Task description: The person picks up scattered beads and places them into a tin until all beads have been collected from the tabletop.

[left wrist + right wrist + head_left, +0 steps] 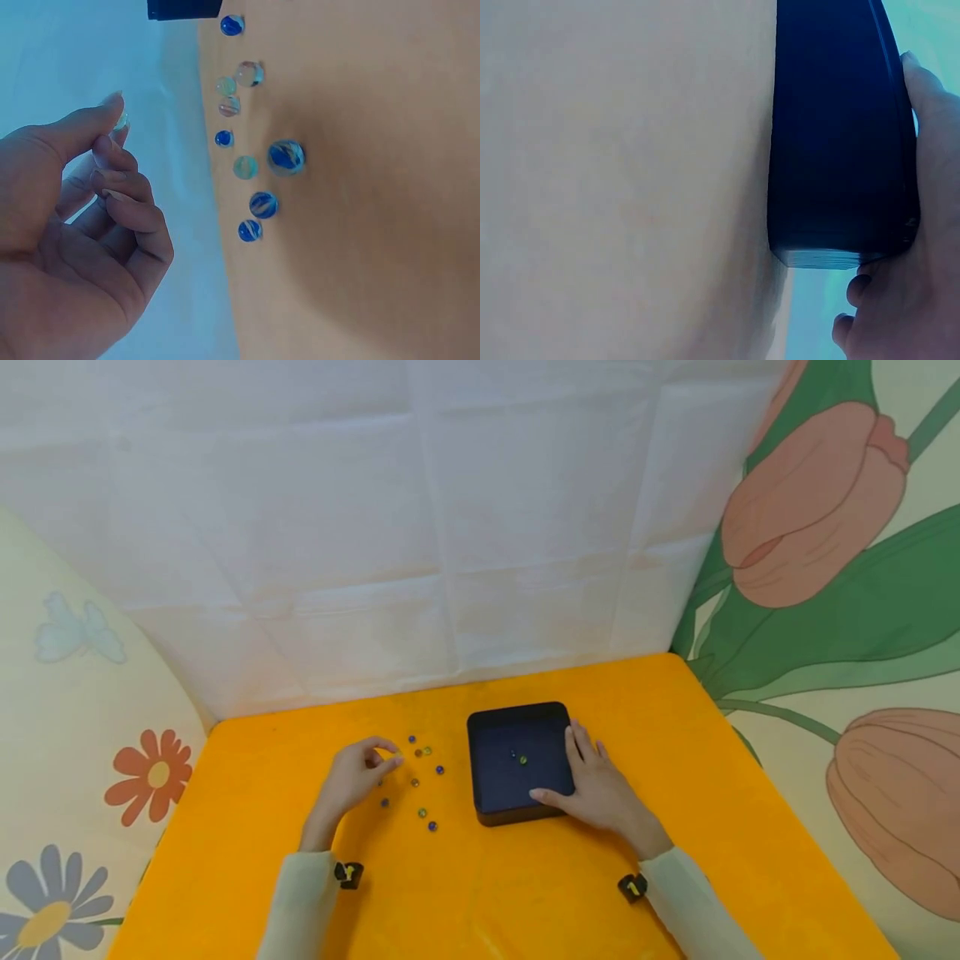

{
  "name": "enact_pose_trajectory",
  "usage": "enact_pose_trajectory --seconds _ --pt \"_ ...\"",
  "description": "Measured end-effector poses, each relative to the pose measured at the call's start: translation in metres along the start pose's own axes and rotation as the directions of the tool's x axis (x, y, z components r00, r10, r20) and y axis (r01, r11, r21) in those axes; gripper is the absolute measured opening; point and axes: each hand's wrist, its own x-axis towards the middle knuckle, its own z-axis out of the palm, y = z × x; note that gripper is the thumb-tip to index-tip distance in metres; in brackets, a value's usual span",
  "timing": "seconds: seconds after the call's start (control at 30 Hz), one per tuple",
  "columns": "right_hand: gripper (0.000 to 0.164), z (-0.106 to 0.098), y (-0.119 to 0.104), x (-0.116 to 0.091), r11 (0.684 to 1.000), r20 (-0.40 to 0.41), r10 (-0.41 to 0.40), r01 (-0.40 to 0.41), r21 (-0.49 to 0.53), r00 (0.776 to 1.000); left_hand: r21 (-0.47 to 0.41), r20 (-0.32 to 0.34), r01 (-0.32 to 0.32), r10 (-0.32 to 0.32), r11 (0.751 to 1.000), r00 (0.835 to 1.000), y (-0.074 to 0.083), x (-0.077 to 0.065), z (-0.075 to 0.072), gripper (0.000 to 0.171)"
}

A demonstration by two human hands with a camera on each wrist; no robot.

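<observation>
1. Pinching a small pale marble (121,122), the left hand (354,777) hung over the orange bench (247,860). Its thumb and pointing finger were closed on the marble at their tips, and the other fingers (142,214) were softly bent.
2. The right hand (602,791) held the black tray (493,781) by its near right corner. The thumb reached over the rim, and the fingers lay along the outside of the right wall, so the hand was only partly open around the tray.
3. Inside the tray sat a green marble (523,760), with a small dark marble (513,753) just beside it.
4. More loose marbles (432,827) were dotted on the bench between the left hand and the tray. Some were blue, some were greenish and some were brownish.
5. Behind the bench hung a white sheet (337,527) with fold lines. Big painted tulips (817,510) were on the right side.
</observation>
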Motion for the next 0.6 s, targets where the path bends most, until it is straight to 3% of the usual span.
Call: enact_pose_trajectory --seconds 0.3,0.6 --pt "0.129 -0.002 0.0 -0.001 1.0 -0.004 0.004 -0.003 0.026 1.0 -0.041 0.017 -0.038 0.039 0.998 0.999 0.02 0.013 0.011 0.032" --pt "0.128 -0.001 -0.001 -0.001 0.999 -0.001 -0.004 0.004 0.033 1.0 -0.124 0.062 -0.071 0.08 0.99 0.995 0.052 0.022 0.036 0.032"
